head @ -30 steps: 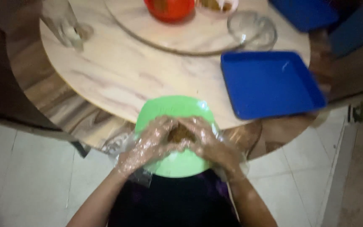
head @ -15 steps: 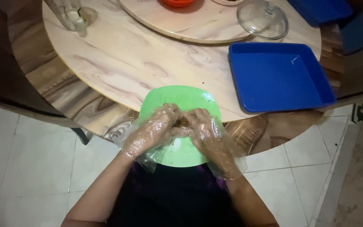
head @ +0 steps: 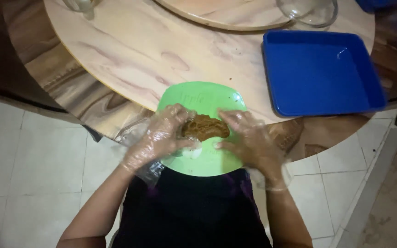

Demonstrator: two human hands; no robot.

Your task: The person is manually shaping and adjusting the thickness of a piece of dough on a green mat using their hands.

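A green plate (head: 203,98) rests on the near edge of a round marbled table, partly overhanging it. On the plate lies a brown lump of dough-like food (head: 205,127). Both my hands wear loose clear plastic gloves. My left hand (head: 159,135) cups the lump's left end with its fingers curled around it. My right hand (head: 249,138) lies flat on the plate at the lump's right end, fingers spread and touching it.
A blue square tray (head: 322,69) sits on the table to the right. A glass lid (head: 309,9) and a wooden turntable (head: 226,14) are at the far edge. A glass object (head: 79,4) stands far left. White floor tiles lie below.
My hands were pressed together over the food; they have moved apart, exposing the brown lump. The camera has tilted nearer, so the table's far items have slid toward the top.
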